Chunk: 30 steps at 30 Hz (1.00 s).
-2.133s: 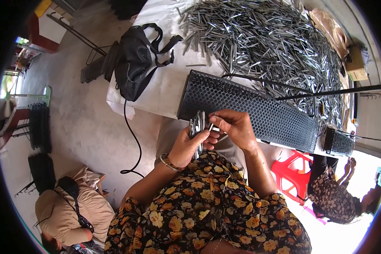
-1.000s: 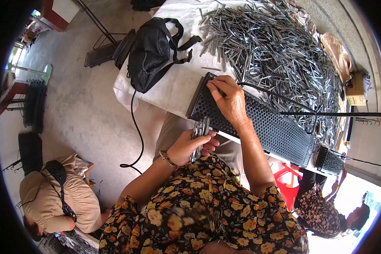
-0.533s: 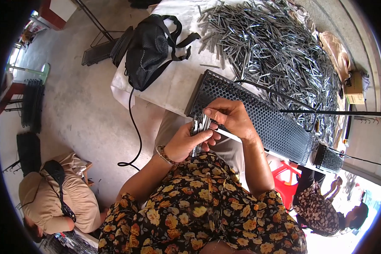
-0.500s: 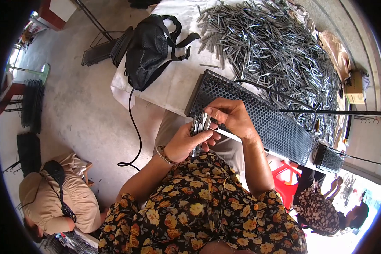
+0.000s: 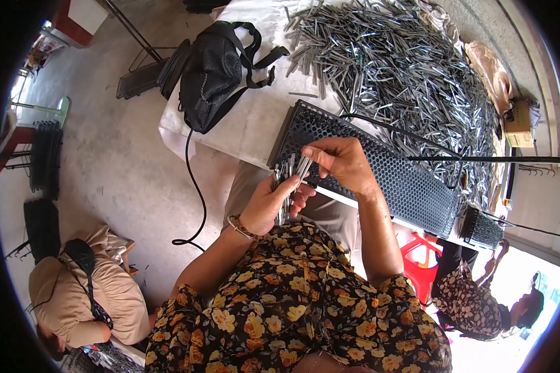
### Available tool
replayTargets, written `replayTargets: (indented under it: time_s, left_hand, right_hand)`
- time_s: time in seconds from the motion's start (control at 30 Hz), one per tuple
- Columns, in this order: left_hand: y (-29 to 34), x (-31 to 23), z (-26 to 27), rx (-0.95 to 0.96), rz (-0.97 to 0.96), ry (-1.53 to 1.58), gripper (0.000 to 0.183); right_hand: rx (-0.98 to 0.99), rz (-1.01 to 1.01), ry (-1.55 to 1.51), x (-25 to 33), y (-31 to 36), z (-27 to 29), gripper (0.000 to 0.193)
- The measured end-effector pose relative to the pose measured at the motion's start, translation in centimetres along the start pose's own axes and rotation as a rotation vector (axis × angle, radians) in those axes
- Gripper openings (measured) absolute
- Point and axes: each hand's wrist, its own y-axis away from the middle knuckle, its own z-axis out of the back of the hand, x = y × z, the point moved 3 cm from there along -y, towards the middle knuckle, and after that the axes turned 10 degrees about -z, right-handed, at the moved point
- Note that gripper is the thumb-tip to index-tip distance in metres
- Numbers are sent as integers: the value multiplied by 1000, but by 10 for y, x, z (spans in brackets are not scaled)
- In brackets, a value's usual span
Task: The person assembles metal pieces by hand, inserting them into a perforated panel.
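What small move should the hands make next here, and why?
Probably draw the slanted strip clear of the bundle with the right hand: it seems to pinch that strip's upper end, while the left hand holds the bundle. Whether one strip or several slant there is hard to tell.

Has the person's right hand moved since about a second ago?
Yes: against the black perforated panel, the right hand has come from its far left corner toward the body, to the strips in the left hand.
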Motion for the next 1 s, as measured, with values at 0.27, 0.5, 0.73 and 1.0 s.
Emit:
replayTargets:
  time_s: [0.27,0.5,0.73,1.0]
  left_hand:
    - [1,2,3,-55,-22,17,25]
    - [3,5,2,-94,34,-7,27]
    - [5,9,2,-41,52,-58,28]
    - [4,12,0,-26,99,-58,27]
  right_hand:
    - [-72,-27,1,4,4,7,28]
    - [-378,222,86,18,-14,30,19]
    - [-367,461,395,20,-30,28,16]
    - [-391,674,498,24,-25,23,15]
